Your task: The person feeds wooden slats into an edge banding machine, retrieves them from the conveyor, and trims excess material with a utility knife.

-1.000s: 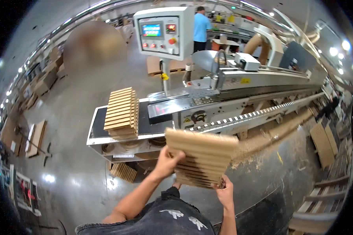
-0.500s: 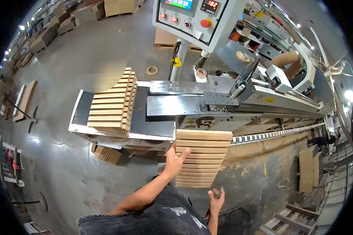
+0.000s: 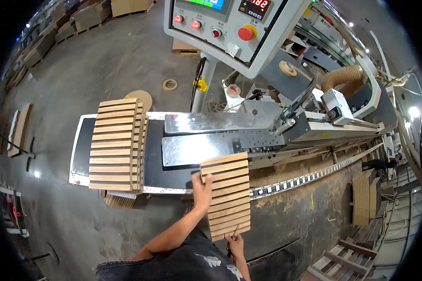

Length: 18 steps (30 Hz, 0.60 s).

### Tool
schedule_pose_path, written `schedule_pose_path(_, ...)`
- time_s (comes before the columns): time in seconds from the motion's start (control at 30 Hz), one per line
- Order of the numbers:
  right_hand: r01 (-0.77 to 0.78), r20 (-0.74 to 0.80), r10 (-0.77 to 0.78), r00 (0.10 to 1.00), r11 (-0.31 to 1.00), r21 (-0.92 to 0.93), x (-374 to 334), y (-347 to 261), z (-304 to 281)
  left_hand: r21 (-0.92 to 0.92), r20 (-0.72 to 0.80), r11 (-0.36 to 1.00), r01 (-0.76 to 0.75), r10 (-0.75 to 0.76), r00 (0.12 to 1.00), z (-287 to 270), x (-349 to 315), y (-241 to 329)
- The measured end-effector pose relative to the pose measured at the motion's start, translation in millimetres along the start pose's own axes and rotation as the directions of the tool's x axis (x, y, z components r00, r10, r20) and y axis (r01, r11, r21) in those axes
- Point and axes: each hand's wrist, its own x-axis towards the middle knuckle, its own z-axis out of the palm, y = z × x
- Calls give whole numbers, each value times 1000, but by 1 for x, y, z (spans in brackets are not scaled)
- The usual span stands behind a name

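Observation:
A light wooden slatted panel (image 3: 227, 192), with dark grooves between its slats, is held up in front of me over the machine's near edge. My left hand (image 3: 202, 192) grips its left side, with the thumb on the face. At the panel's near edge is my right hand (image 3: 236, 246), its fingers closed. A thin, small thing shows at these fingers, too unclear to name. To the left, a stack of similar slatted panels (image 3: 112, 145) rests on the dark table end (image 3: 157, 180) of the machine.
A metal guide plate (image 3: 197, 149) leads right into the machine. Above it hangs a control panel (image 3: 220, 40) with a red stop button (image 3: 246, 33). A tape roll (image 3: 169, 85) lies on the floor beyond. At the lower right lies a wooden pallet (image 3: 347, 262).
The held panel has turned more upright and shifted left. My right hand has risen from below to its near edge and closed. The view has shifted, showing the stack fully.

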Motion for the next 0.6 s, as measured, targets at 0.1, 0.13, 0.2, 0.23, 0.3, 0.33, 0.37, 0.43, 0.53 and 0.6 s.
schedule_pose_path(0.1,-6,-22,6,1000,1000,-9,-6,-8,4,283,-190,881,-380,440,878,-14,23,46)
schedule_pose_path(0.13,12,-37,-14,999,999,-51,-6,-12,7,493,-204,725,-482,635,745,-21,38,70)
schedule_pose_path(0.2,-5,-46,4,999,1000,-28,-11,-19,12,437,-84,580,-688,787,611,-28,72,126)
schedule_pose_path(0.23,-6,-44,5,999,1000,-19,-13,-22,16,317,-76,605,-730,783,617,-24,88,155)
schedule_pose_path(0.3,-128,-75,137,988,986,108,-18,-26,22,246,-49,404,-881,913,405,-14,123,220)
schedule_pose_path(0.33,-36,-63,36,997,999,1,-18,-26,27,248,-52,344,-905,938,343,-9,138,250)
schedule_pose_path(0.37,184,-89,-194,977,977,-108,-18,-27,28,143,-63,370,-918,929,364,-3,152,278)
schedule_pose_path(0.43,393,-90,-419,904,894,-217,-17,-26,30,137,-141,261,-955,960,242,7,187,339)
schedule_pose_path(0.53,247,-123,-259,958,964,-101,-13,-31,30,337,-167,179,-924,978,128,12,230,407)
schedule_pose_path(0.6,240,-101,-241,965,971,-20,-11,-39,32,368,-179,213,-905,971,156,18,248,428)
